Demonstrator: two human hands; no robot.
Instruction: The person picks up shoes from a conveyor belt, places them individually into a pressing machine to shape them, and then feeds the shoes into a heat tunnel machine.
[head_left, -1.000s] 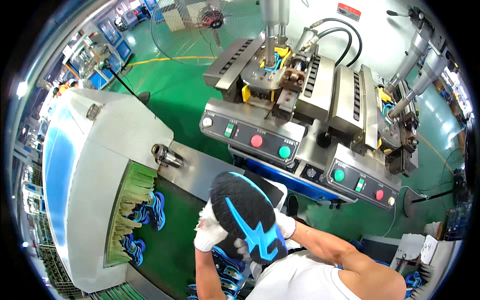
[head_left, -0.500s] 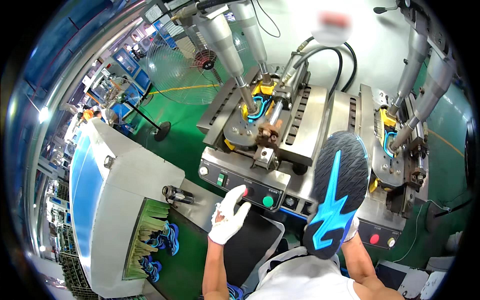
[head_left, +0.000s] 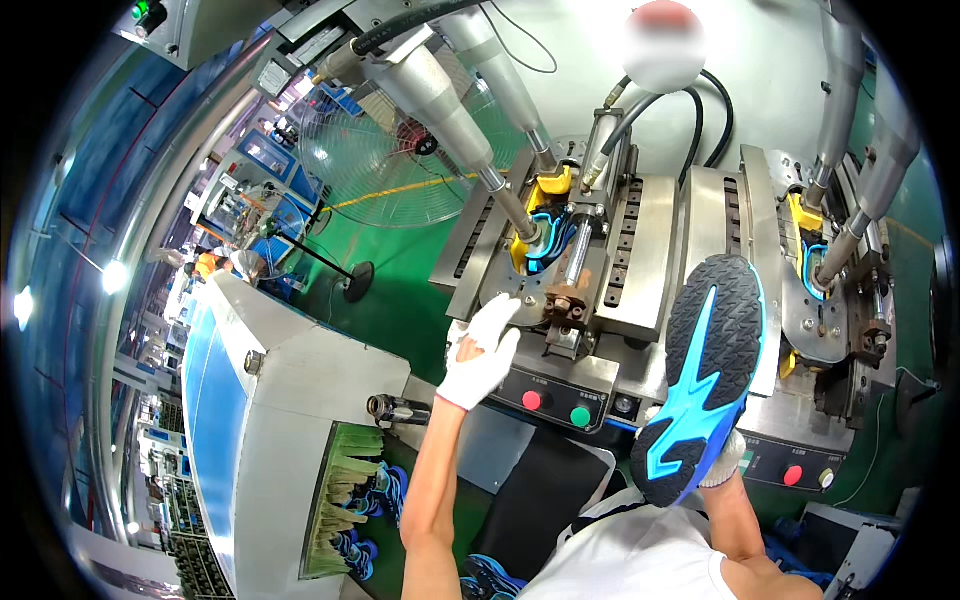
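Note:
My right hand wears a white glove and grips a shoe, its black and bright-blue sole turned up toward me. The shoe hides most of that hand's fingers. My left hand, also gloved, reaches over the left part of the control panel, fingers extended and nothing in them. Its fingertips come near the metal base plate of the left press; I cannot tell if they touch. A black and blue shoe sits in that press, between yellow pads and below the slanted metal cylinders.
A second press with a blue-edged piece stands at right. Red and green buttons face me. At left, a conveyor carries blue shoes beneath a fringed opening. A dark cylindrical object lies beside it. Behind stands a large fan.
My left hand has moved away from the red button, forward toward the left press's base plate. My right hand keeps hold of the shoe. The whole view has shifted slightly.

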